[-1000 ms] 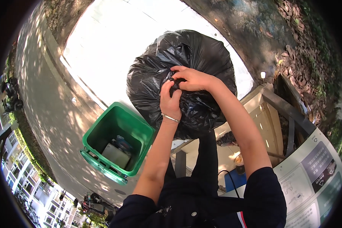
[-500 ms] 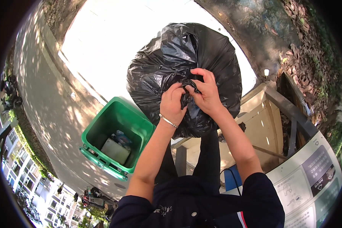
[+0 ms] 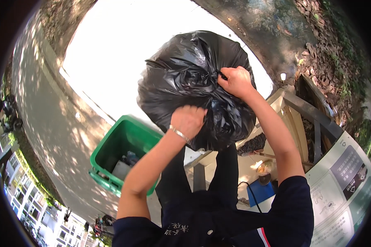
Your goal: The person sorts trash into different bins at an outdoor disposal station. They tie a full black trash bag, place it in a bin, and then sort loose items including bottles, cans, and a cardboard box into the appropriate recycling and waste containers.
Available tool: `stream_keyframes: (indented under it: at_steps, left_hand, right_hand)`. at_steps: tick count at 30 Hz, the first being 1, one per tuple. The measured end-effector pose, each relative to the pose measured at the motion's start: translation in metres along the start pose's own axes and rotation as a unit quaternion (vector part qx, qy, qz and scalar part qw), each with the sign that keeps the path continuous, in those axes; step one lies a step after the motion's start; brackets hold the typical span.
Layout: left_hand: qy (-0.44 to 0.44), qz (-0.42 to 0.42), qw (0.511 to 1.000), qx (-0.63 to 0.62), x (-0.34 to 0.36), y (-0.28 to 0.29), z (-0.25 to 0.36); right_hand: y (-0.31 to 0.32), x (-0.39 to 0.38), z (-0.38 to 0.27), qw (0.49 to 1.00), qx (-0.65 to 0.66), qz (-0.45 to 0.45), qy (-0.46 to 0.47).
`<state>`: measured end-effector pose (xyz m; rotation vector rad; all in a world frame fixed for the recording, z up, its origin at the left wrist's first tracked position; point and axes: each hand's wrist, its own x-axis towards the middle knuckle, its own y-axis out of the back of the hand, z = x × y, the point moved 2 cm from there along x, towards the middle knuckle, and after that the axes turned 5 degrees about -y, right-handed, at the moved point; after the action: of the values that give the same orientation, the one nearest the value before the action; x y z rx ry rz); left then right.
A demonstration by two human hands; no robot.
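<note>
A bulging black plastic bag (image 3: 173,70), creased and gathered toward its middle, fills the centre of the view above my legs. My right hand (image 3: 235,80) is closed on the twisted plastic at its upper right. Lower down on the left, my left hand (image 3: 187,119), wearing a silver bangle, has its fingers curled onto the bag, slightly blurred.
An open green bin (image 3: 113,136) with some items inside stands at lower left. At right are a beige and grey wooden frame (image 3: 315,117), a printed board (image 3: 338,193) and fallen leaves (image 3: 313,61). A bright pale slab (image 3: 99,49) lies behind the bag, beside a path.
My hands, earlier together at the knot, have drawn apart: the right one moved up and right, the left one down. The gathered neck of the bag now stretches toward the right hand.
</note>
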<state>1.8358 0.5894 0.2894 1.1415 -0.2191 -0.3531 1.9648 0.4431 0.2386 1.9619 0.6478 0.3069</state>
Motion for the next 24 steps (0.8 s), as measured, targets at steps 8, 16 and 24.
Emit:
stream_keyframes:
  at_steps: [8, 16, 24]
  left_hand:
    - [0.079, 0.025, 0.975, -0.204, -0.039, -0.004, 0.000]
    - [0.126, 0.025, 0.957, -0.261, -0.054, -0.045, -0.018]
    - [0.032, 0.114, 0.947, -0.297, -0.007, 0.000, -0.029]
  right_hand:
    - [-0.019, 0.016, 0.020, 0.984, -0.120, -0.121, 0.060]
    - [-0.071, 0.033, 0.062, 0.997, -0.017, -0.067, -0.017]
    - [-0.028, 0.005, 0.036, 0.983, 0.052, -0.041, -0.172]
